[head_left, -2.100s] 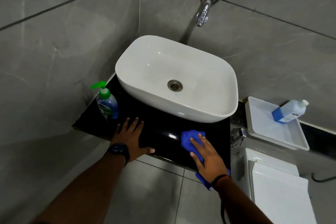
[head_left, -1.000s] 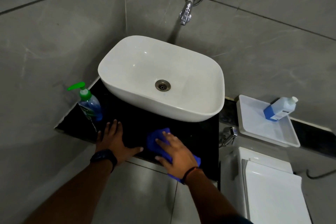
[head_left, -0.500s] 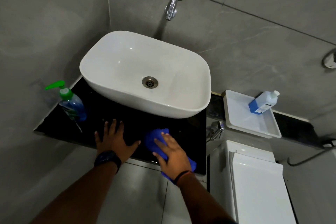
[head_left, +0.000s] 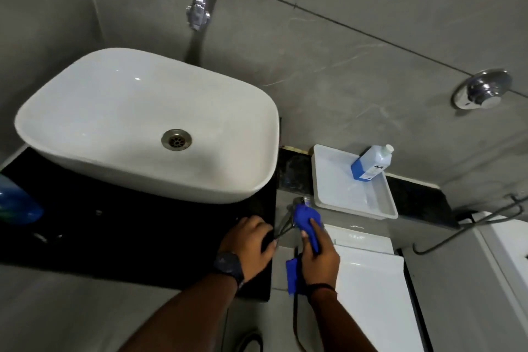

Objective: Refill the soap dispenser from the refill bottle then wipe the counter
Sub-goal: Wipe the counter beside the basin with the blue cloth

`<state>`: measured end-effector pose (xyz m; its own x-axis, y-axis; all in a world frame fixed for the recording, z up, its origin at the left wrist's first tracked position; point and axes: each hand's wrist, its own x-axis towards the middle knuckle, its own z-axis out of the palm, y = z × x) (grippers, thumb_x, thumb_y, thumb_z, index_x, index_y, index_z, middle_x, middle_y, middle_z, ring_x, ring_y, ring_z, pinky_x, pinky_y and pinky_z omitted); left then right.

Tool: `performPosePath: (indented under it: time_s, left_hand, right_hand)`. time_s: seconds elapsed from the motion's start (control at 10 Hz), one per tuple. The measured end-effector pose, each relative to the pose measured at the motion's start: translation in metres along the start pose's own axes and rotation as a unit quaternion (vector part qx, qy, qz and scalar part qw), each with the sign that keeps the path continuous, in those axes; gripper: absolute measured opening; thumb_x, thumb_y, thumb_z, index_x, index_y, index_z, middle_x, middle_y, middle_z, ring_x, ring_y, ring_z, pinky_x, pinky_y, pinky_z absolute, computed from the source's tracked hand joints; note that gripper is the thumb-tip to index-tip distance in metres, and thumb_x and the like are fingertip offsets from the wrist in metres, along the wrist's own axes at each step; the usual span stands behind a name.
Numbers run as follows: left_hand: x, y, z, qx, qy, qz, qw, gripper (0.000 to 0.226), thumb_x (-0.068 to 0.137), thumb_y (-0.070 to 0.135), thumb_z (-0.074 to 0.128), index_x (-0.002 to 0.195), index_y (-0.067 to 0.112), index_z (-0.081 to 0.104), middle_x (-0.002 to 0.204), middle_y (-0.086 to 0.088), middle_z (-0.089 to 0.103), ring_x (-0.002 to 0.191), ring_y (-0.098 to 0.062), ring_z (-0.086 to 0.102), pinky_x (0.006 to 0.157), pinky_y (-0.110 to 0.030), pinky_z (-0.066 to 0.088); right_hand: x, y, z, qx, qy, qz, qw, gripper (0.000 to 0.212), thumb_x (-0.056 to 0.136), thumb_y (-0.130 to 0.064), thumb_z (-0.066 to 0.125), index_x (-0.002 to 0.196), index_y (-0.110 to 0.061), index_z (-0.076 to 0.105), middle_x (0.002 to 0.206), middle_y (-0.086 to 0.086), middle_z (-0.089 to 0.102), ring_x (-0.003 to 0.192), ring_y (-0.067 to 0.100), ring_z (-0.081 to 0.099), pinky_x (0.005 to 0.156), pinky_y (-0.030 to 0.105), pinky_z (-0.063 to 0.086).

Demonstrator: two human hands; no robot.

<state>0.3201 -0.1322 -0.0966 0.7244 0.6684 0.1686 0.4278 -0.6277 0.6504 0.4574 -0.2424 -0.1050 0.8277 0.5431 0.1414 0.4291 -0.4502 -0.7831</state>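
Observation:
My right hand (head_left: 320,251) grips a blue cloth (head_left: 305,216), held off the counter's right edge, near a chrome tap fitting (head_left: 288,218). My left hand (head_left: 251,240), with a dark watch on its wrist, rests flat on the right front corner of the black counter (head_left: 128,234). Only the blue body of the soap dispenser (head_left: 17,206) shows at the far left edge. The refill bottle (head_left: 371,163), blue liquid with a white cap, leans in a white tray (head_left: 348,200) on the ledge to the right.
A white basin (head_left: 85,111) sits on the counter under a chrome wall spout (head_left: 200,8). A white toilet cistern (head_left: 368,280) stands below the tray. A round chrome wall knob (head_left: 480,88) and a metal hose (head_left: 468,226) are at the right.
Both hands have shifted right along the counter. The cloth has left the counter top and is now past its right edge. The view has swung right, pushing the dispenser to the frame's edge.

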Motion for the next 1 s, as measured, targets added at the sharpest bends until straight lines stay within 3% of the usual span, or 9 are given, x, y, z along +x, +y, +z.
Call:
performPosePath:
  time_s: [0.2,0.3,0.5,0.6,0.7,0.9,1.0]
  left_hand:
    - [0.122,0.059,0.068,-0.004,-0.054,0.023,0.998,0.033,0.082,0.037,0.057,0.109,0.019,0.059,0.111,-0.003,0.057,0.103,-0.024,0.052,0.087,-0.035,0.045]
    - [0.200,0.066,0.100,0.028,-0.068,-0.006,0.997,0.036,0.082,0.039,0.057,0.112,0.019,0.056,0.113,-0.002,0.055,0.105,-0.023,0.049,0.087,-0.034,0.045]
    - [0.289,0.056,0.165,0.066,-0.070,-0.051,0.994,0.038,0.085,0.039,0.054,0.116,0.018,0.050,0.121,-0.005,0.050,0.109,-0.024,0.047,0.085,-0.036,0.047]
    - [0.298,0.043,0.187,0.120,-0.080,-0.033,0.989,0.047,0.086,0.038,0.052,0.128,0.018,0.041,0.136,-0.006,0.041,0.120,-0.025,0.042,0.093,-0.038,0.042]
    - [0.302,0.020,0.216,0.168,-0.102,-0.017,0.980,0.063,0.089,0.037,0.046,0.142,0.013,0.021,0.153,-0.009,0.017,0.139,-0.026,0.018,0.110,-0.039,0.022]
    - [0.304,0.011,0.227,0.158,-0.087,0.005,0.984,0.064,0.089,0.036,0.043,0.143,0.010,0.021,0.154,-0.012,0.015,0.140,-0.027,0.015,0.112,-0.037,0.018]
    - [0.309,0.014,0.218,0.167,-0.091,0.013,0.982,0.064,0.089,0.039,0.044,0.142,0.010,0.024,0.152,-0.011,0.020,0.140,-0.027,0.016,0.112,-0.038,0.018]
  right_hand:
    - [0.131,0.039,-0.038,0.014,0.009,0.025,1.000,0.040,0.090,-0.020,0.064,0.129,-0.022,0.057,0.135,0.009,0.056,0.126,0.024,0.049,0.106,0.032,0.037]
    - [0.211,0.064,-0.036,0.001,-0.016,0.032,0.999,0.039,0.091,-0.025,0.062,0.130,-0.021,0.056,0.135,0.009,0.056,0.126,0.025,0.049,0.107,0.037,0.038]
    - [0.314,0.114,0.004,-0.073,-0.078,0.093,0.990,0.034,0.096,-0.031,0.054,0.129,-0.026,0.054,0.124,0.007,0.064,0.108,0.029,0.060,0.096,0.038,0.046]
    - [0.332,0.131,0.021,-0.128,-0.115,0.116,0.978,0.030,0.097,-0.030,0.050,0.127,-0.028,0.054,0.118,0.006,0.066,0.101,0.029,0.063,0.092,0.039,0.048]
    - [0.342,0.158,0.040,-0.206,-0.152,0.090,0.963,0.030,0.097,-0.031,0.049,0.126,-0.026,0.052,0.120,0.007,0.064,0.103,0.028,0.061,0.089,0.041,0.050]
    - [0.333,0.166,0.046,-0.263,-0.142,-0.001,0.954,0.055,0.088,-0.043,0.058,0.137,-0.022,0.043,0.140,0.010,0.049,0.122,0.032,0.046,0.099,0.046,0.043]
    - [0.334,0.156,0.040,-0.237,-0.096,0.002,0.967,0.058,0.086,-0.048,0.057,0.135,-0.021,0.046,0.134,0.008,0.054,0.120,0.030,0.048,0.097,0.045,0.044]
